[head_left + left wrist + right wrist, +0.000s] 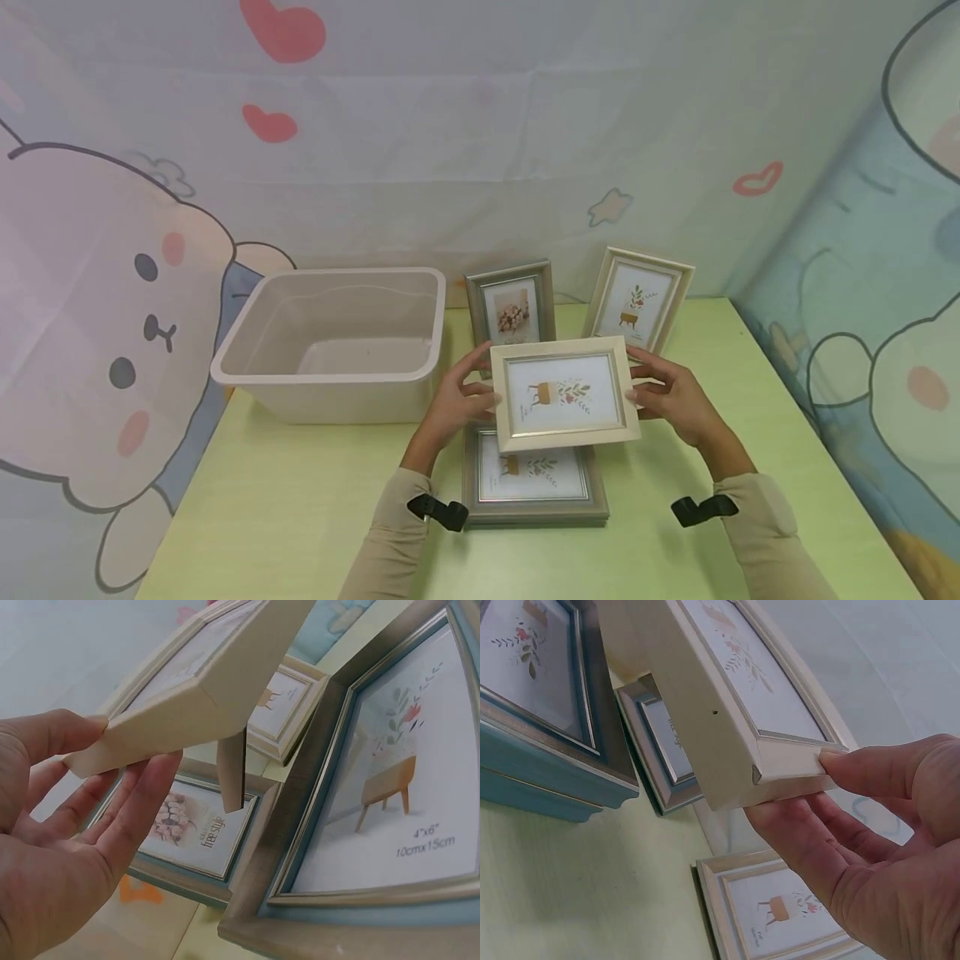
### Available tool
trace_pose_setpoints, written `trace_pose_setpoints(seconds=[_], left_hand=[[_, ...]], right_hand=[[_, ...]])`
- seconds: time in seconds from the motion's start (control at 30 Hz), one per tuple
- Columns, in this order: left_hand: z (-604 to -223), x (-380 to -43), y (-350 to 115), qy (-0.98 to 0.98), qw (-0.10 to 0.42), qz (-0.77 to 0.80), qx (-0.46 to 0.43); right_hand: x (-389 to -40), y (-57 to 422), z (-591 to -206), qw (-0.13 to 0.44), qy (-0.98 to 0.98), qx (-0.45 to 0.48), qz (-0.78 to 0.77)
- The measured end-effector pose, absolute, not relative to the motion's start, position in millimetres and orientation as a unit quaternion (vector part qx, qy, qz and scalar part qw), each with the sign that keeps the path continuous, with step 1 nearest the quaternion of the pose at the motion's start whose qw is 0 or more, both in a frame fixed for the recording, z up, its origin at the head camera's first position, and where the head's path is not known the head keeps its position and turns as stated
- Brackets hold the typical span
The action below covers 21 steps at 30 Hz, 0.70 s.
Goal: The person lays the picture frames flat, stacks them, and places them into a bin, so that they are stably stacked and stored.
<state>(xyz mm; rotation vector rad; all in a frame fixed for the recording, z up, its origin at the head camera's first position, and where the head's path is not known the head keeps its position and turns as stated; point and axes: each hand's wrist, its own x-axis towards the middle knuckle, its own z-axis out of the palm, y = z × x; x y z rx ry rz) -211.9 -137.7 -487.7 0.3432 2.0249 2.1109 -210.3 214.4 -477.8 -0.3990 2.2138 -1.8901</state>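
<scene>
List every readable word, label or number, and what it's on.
"4"x6"": inside the flat-lying grey-brown rectangular frame.
"10cmx15cm": same frame, under the first.
"freestyle": inside the standing grey-brown rectangular frame, by the pink flowers.
Too small or blurred: small text inside the held cream rectangular frame and standing cream rectangular frame.

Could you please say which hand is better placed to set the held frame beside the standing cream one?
Probably the right hand: it grips the held frame at the end nearer the standing cream frame, while the left hand holds the end nearer the bin.
</scene>
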Motion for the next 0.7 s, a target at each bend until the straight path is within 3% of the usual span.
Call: trace_pose_setpoints(seconds=[0.7], left_hand=[[-494,-191,-157,0.661,0.160,0.724,0.116]], right_hand=[[-191,208,-500,0.180,0.698,-0.126,-0.682]])
